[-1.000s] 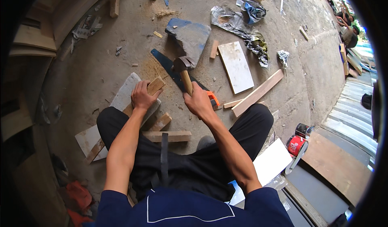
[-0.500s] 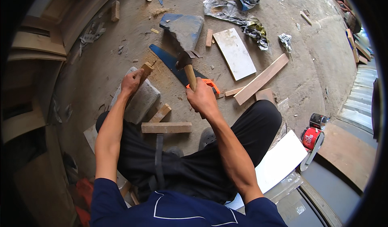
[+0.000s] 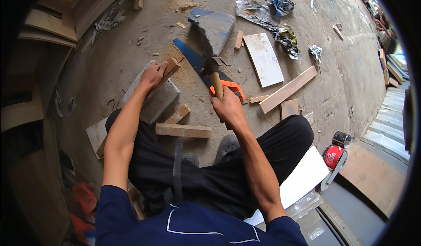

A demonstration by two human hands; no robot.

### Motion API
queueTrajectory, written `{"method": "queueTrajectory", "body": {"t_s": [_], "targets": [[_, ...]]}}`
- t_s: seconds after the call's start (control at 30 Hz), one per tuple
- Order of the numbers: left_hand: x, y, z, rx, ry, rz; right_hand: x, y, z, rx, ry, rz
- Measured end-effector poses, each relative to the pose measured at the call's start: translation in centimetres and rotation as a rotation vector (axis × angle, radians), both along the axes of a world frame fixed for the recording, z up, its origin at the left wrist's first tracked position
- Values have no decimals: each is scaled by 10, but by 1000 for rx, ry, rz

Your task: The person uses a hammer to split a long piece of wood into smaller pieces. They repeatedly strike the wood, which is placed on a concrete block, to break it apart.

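Note:
My left hand is closed round a short wood block, holding it tilted on top of a grey concrete block. A thin dark spike, perhaps a nail, sticks out at the wood's far end. In my right hand is a hammer, gripped by its wooden handle. Its dark metal head hangs over a handsaw with a blue blade and orange handle, which lies on the ground. Whether the head touches the blade I cannot tell.
Two wood offcuts lie before my feet. Ahead stands a rough blue-grey concrete chunk. To the right are a white board, a long plank and crumpled plastic wrapping. A red can stands beside my right knee.
The whole view has shifted, with ground things ahead now higher and further right. Relative to the saw, the hammer head sits slightly nearer me. Both hands keep their grips.

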State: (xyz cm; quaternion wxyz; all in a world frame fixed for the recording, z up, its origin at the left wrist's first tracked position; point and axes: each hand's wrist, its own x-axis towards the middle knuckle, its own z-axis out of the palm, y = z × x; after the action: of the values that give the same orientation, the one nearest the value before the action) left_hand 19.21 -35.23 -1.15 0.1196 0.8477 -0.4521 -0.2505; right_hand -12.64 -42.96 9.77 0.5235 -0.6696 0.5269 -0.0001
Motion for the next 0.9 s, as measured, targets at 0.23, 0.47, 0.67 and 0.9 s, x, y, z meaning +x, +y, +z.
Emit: {"method": "queueTrajectory", "body": {"t_s": [0.23, 0.47, 0.67, 0.9], "targets": [[-9, 1, -11, -157, -76, 222, 5, 5, -7, 11, 13, -7], [-41, 1, -15, -119, -128, 160, 6, -1, -20, -56, 35, 54], [-37, 1, -17, -156, -136, 148, 23, -5, -50, -204, -53, 40], [-38, 1, -24, -274, -155, 142, 54, -11, -82, -233, -63, 115]]}}
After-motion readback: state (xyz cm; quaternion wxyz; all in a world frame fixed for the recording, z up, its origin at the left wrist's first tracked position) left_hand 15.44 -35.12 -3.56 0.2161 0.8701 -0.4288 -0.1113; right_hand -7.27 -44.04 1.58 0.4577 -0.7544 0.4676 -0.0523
